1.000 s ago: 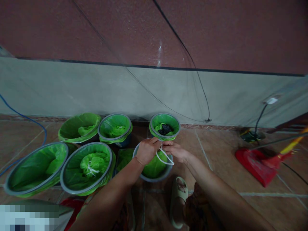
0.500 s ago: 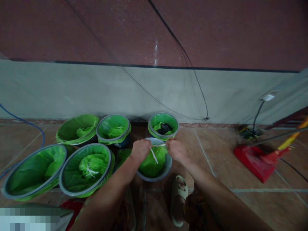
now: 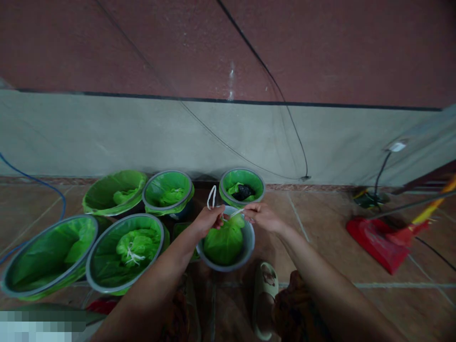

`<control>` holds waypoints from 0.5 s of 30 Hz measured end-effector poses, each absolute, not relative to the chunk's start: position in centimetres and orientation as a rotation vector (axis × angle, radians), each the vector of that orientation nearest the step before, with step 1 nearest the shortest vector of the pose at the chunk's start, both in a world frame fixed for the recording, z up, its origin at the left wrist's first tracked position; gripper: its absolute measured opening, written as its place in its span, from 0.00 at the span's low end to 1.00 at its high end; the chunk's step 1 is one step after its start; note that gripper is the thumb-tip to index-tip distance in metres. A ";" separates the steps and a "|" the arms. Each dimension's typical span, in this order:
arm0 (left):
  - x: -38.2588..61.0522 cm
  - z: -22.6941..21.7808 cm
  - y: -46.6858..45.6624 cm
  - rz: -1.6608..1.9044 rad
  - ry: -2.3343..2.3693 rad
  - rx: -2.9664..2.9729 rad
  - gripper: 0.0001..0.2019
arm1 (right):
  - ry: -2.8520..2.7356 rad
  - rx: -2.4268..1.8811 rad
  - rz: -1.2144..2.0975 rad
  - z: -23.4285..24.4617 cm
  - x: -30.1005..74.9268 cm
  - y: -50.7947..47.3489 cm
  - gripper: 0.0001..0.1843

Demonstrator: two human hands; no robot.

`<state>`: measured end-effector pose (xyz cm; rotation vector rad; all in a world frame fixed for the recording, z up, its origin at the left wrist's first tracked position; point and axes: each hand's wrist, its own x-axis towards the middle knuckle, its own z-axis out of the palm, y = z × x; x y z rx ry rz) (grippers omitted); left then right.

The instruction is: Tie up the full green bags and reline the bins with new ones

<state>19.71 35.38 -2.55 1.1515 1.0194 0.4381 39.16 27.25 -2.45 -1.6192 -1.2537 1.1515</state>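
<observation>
Green bag [image 3: 223, 246] sitting inside grey bucket [image 3: 249, 244], white cord [image 3: 236, 213] stretching at its neck. Left hand [image 3: 210, 221] pinching cord, loop rising above; right hand [image 3: 262, 217] pinching another stretch. Uneven tugging could be snapping or slipping it. Green-lined bin [image 3: 105, 266] standing leftward.

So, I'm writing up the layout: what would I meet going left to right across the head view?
Blue cable, knotted green bag, left hand, right hand, red dustpan. The other things overlap these, so I left them out.
</observation>
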 end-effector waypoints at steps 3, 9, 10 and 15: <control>20.4 -2.7 35.1 0.452 0.952 1.086 0.21 | -1.229 -1.487 1.187 -1.0 38.3 27.1 0.22; 20.7 -2.6 34.4 0.322 0.752 1.520 0.08 | -1.258 -1.490 1.156 -0.1 37.4 26.9 0.22; 20.8 -2.7 34.2 0.297 0.740 1.604 0.07 | -1.244 -1.484 1.158 -0.1 37.2 26.9 0.22; 20.9 -3.2 33.9 0.266 0.702 1.796 0.11 | -1.041 -1.399 1.165 -0.5 36.3 27.1 0.25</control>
